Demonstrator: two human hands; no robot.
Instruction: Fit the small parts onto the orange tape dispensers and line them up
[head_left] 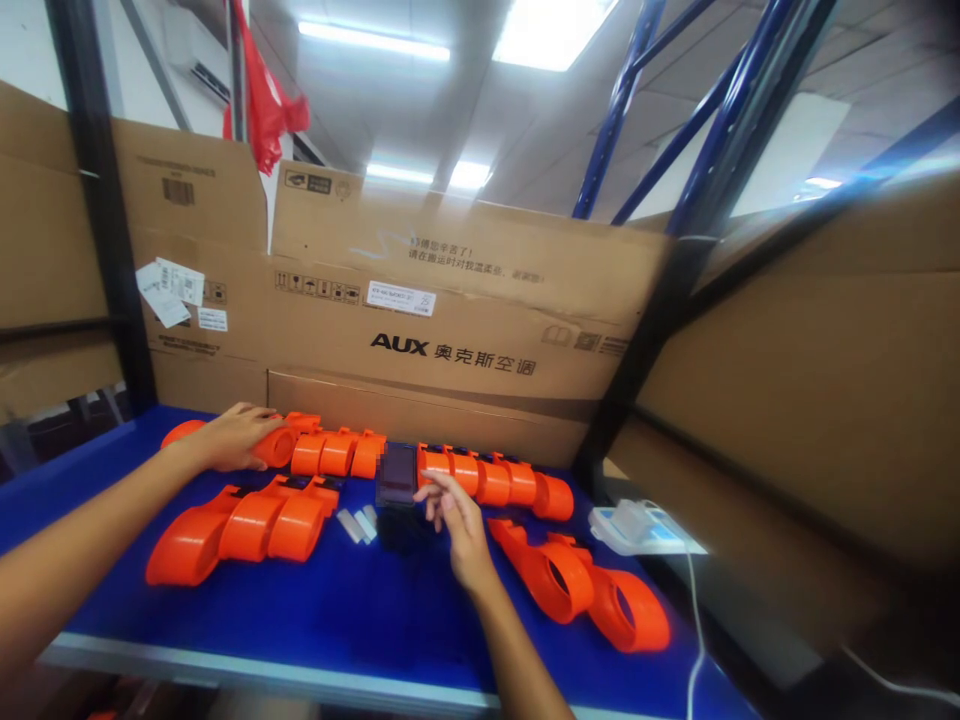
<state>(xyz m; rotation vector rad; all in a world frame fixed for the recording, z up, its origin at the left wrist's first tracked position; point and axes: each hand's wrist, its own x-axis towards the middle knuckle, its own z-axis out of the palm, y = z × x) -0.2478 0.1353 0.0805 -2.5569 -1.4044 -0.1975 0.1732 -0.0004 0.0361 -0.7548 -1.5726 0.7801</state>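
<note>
My left hand [244, 436] reaches to the far left of the blue table, its fingers and thumb closed around an orange ring-shaped piece [278, 448]. Beside it stand several similar orange pieces [336, 453], each a wide glossy loop, some with a flat tail and a dark part at the top. My right hand [456, 520] is over the middle with its fingers apart and slightly bent, and I see nothing in it. Just left of its fingertips stands a dark, flat rectangular object [397, 472]. A black item [403, 530] lies below that, partly blurred.
Small pale strips [358, 526] lie mid-table. More orange loops stand front left [245, 527] and front right [626, 608]. A white tray [649, 530] with a cable is at the right edge. Cardboard [450, 300] walls the back; dark posts [637, 350] rise at the corners.
</note>
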